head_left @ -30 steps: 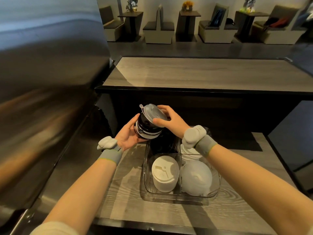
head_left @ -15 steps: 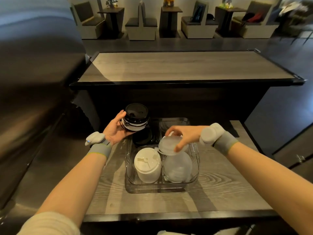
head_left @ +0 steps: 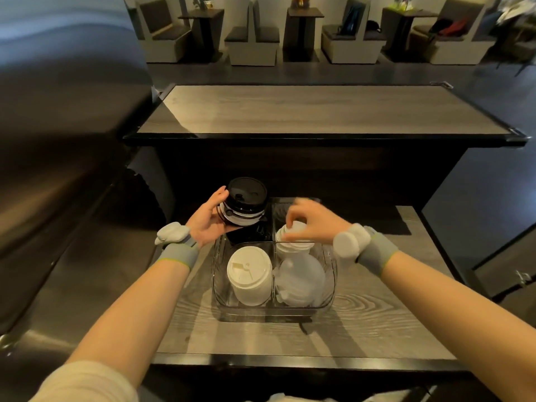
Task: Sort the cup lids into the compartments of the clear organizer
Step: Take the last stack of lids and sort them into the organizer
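Observation:
The clear organizer (head_left: pixel 332 281) stands on the wooden counter, split into four compartments. White sip lids (head_left: pixel 250 274) fill the near left one and clear domed lids (head_left: pixel 303 278) the near right. Black lids (head_left: pixel 246 235) lie in the far left, flat white lids (head_left: pixel 293 245) in the far right. My left hand (head_left: pixel 204 220) grips a stack of mixed lids (head_left: pixel 245 206), black one on top, above the far left compartment. My right hand (head_left: pixel 311 224), blurred, hovers over the far right compartment with its fingers loosely bent and nothing visible in them.
A raised wooden bar top (head_left: pixel 319 111) runs behind the counter. A steel surface (head_left: pixel 58 169) rises at the left. Booth seats and small tables (head_left: pixel 301 21) stand far behind. The counter's front edge (head_left: pixel 290 361) is close to me.
My right hand took a clear lid off the stack, let it go in the near right compartment, and has moved back over the far right one. My left hand still holds the stack.

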`<move>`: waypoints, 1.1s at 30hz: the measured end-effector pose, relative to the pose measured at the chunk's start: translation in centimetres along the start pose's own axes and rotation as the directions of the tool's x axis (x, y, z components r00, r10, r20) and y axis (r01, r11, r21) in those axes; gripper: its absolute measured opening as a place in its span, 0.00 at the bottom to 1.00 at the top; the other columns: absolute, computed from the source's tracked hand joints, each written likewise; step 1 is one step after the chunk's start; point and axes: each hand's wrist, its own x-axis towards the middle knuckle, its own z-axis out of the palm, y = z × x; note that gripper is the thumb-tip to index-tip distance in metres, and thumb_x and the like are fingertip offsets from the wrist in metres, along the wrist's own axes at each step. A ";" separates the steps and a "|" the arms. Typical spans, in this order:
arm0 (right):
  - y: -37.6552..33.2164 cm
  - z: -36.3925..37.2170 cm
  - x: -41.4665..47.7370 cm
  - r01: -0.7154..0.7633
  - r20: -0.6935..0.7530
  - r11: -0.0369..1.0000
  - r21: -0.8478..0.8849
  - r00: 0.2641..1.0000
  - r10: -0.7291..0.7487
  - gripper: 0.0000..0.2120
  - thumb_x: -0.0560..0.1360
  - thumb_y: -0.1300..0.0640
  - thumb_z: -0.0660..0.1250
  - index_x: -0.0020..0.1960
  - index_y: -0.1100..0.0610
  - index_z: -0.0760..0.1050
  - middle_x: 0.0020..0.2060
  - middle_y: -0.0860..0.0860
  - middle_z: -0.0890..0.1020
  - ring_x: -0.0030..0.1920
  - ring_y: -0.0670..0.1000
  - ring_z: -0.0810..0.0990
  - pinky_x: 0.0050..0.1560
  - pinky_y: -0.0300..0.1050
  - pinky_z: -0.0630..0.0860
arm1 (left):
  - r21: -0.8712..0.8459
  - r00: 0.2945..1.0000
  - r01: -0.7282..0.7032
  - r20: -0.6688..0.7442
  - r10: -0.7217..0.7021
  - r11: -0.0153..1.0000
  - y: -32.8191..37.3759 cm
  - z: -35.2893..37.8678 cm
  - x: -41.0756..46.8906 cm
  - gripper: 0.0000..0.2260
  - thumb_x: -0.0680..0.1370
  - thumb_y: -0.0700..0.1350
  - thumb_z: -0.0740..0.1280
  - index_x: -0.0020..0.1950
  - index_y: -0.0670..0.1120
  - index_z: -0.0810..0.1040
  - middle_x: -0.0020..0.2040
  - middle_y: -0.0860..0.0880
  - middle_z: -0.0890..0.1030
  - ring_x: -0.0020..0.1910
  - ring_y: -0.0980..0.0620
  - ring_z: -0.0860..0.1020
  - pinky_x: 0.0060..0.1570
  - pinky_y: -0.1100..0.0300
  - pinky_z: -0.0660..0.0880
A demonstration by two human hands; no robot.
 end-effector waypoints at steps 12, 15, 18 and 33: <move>-4.4 0.9 5.4 0.027 -0.175 0.952 0.305 0.984 0.028 0.32 0.70 0.51 0.71 0.70 0.53 0.62 0.65 0.51 0.72 0.65 0.49 0.70 0.62 0.40 0.69 | 0.051 0.999 -0.025 0.027 0.023 0.998 0.0 0.6 -2.0 0.22 0.80 0.49 0.59 0.74 0.54 0.63 0.64 0.44 0.75 0.56 0.44 0.76 0.51 0.45 0.75; -4.2 0.8 5.6 -0.004 -0.154 0.856 0.517 0.983 0.098 0.28 0.72 0.53 0.69 0.70 0.53 0.64 0.65 0.52 0.73 0.61 0.46 0.71 0.57 0.38 0.68 | 0.081 0.998 -0.038 0.059 0.033 0.996 0.3 -0.3 -1.8 0.24 0.79 0.48 0.60 0.75 0.55 0.60 0.72 0.44 0.69 0.64 0.42 0.72 0.50 0.46 0.76; -4.0 0.7 6.1 -0.009 -0.181 0.752 0.660 0.969 0.170 0.23 0.75 0.55 0.66 0.68 0.56 0.66 0.63 0.55 0.74 0.59 0.48 0.73 0.53 0.35 0.71 | 0.072 0.998 -0.038 0.046 0.034 0.997 0.9 -1.4 -1.4 0.31 0.73 0.47 0.65 0.75 0.55 0.60 0.74 0.45 0.66 0.67 0.41 0.69 0.45 0.47 0.79; -1.9 5.9 9.4 -0.117 0.123 0.992 -0.038 0.985 0.121 0.29 0.70 0.51 0.72 0.67 0.54 0.68 0.69 0.54 0.67 0.71 0.55 0.63 0.68 0.47 0.63 | -0.068 0.988 -0.111 -0.117 0.102 0.991 4.4 -5.7 -1.5 0.22 0.79 0.44 0.59 0.73 0.51 0.64 0.71 0.45 0.68 0.54 0.45 0.75 0.33 0.53 0.80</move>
